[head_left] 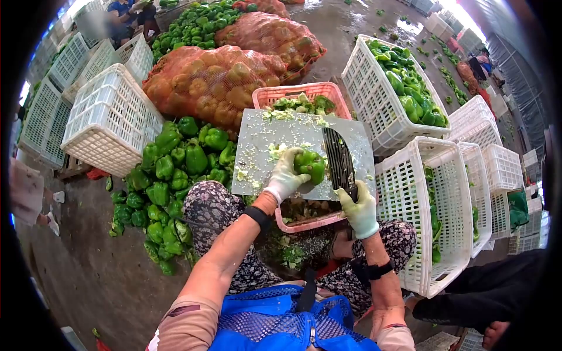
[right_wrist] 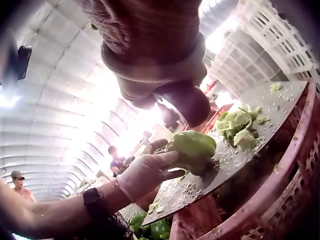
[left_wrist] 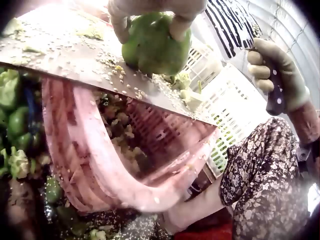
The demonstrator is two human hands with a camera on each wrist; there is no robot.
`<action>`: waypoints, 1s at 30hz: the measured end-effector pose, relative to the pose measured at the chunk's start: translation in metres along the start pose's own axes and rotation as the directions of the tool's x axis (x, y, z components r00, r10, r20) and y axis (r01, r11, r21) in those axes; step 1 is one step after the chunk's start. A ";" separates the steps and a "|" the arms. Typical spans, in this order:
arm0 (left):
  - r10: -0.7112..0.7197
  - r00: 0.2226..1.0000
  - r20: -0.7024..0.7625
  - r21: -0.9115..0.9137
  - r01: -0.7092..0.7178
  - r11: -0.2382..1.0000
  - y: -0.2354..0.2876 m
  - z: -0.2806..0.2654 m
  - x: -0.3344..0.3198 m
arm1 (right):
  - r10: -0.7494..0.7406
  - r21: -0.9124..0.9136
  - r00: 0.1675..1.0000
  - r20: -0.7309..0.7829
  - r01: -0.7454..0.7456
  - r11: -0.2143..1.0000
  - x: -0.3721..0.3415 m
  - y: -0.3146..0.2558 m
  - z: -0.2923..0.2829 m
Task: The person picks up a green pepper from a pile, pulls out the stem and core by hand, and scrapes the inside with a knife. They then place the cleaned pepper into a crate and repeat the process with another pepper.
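My gloved left hand (head_left: 285, 176) grips a green bell pepper (head_left: 311, 166) over the grey metal board (head_left: 252, 131). In the left wrist view the fingers and thumb lie on either side of the pepper (left_wrist: 156, 46). My gloved right hand (head_left: 359, 212) holds a broad knife (head_left: 338, 153) by its dark riveted handle, with the blade, streaked black, pointing away from me to the right of the pepper. Pale seeds and cut pepper cores (right_wrist: 240, 127) lie scattered on the board. The board rests across a pink plastic basket (left_wrist: 125, 187) with more scraps inside.
A heap of green peppers (head_left: 170, 169) lies on the floor at left. White crates (head_left: 404, 205) stand at right, one upright crate (head_left: 374, 93) full of peppers. Red mesh sacks (head_left: 211, 79) sit beyond the board. Another person's dark-clothed leg (head_left: 497, 286) is at lower right.
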State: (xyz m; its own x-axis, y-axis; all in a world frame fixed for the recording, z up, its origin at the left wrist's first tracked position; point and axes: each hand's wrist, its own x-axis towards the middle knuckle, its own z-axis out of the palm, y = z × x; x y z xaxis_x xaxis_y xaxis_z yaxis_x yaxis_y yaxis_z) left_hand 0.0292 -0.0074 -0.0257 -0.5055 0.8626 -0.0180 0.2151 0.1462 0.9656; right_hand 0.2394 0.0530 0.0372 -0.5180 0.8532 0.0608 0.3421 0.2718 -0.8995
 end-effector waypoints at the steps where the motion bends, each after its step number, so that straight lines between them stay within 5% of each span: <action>1: 0.008 1.000 -0.015 0.034 -0.007 0.999 0.000 0.000 0.000 | 0.117 0.079 0.993 0.031 -0.119 0.990 0.000 -0.006 -0.001; 4: 0.019 0.999 0.040 0.023 -0.020 1.000 -0.019 0.001 0.009 | 0.311 0.269 0.946 0.086 -0.323 0.908 0.000 0.009 0.001; 6: 0.012 0.995 0.097 -0.207 0.008 0.978 -0.040 0.007 0.016 | 0.382 0.292 0.920 0.092 -0.391 0.873 0.001 0.028 0.009; 8: -0.017 0.990 0.140 -0.329 0.062 0.942 -0.040 0.009 0.018 | 0.197 0.066 0.980 -0.002 -0.197 0.978 -0.001 0.077 0.025; 9: -0.046 0.988 0.150 -0.342 0.095 0.935 -0.030 0.007 0.016 | 0.180 0.177 0.984 0.007 -0.179 0.968 -0.002 0.070 0.028; 12: -0.139 0.972 0.191 -0.409 0.208 0.889 -0.018 0.005 0.015 | 0.401 0.364 0.905 0.139 -0.424 0.830 -0.005 0.037 0.021; 15: -0.196 0.934 0.300 -0.566 0.340 0.751 -0.008 -0.005 0.017 | 0.331 0.469 0.930 0.159 -0.366 0.804 -0.010 0.025 0.017; 19: -0.047 0.929 0.367 -0.657 0.294 0.694 0.019 -0.020 0.016 | 0.297 0.500 0.950 0.098 -0.305 0.811 -0.026 -0.010 0.008; 22: 0.012 0.915 0.404 -0.833 0.363 0.417 0.034 -0.019 0.009 | 0.255 0.495 0.966 0.053 -0.247 0.833 -0.036 -0.021 0.005; 26: 0.151 0.897 0.415 -0.888 0.363 0.283 0.037 -0.019 0.008 | 0.197 0.534 0.976 0.092 -0.215 0.817 -0.041 -0.042 -0.012; 30: 0.272 0.792 0.546 -0.829 0.463 0.314 0.040 -0.030 0.009 | 0.239 0.643 0.970 0.029 -0.202 0.739 -0.043 -0.054 -0.031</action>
State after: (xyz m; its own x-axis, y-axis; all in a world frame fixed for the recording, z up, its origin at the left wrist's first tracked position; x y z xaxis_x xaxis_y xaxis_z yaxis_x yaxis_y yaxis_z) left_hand 0.0082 -0.0080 0.0205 0.1141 0.9877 0.1069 -0.8591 0.0440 0.5099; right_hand 0.2676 0.0149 0.0970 -0.4438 0.8800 -0.1691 -0.1467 -0.2575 -0.9551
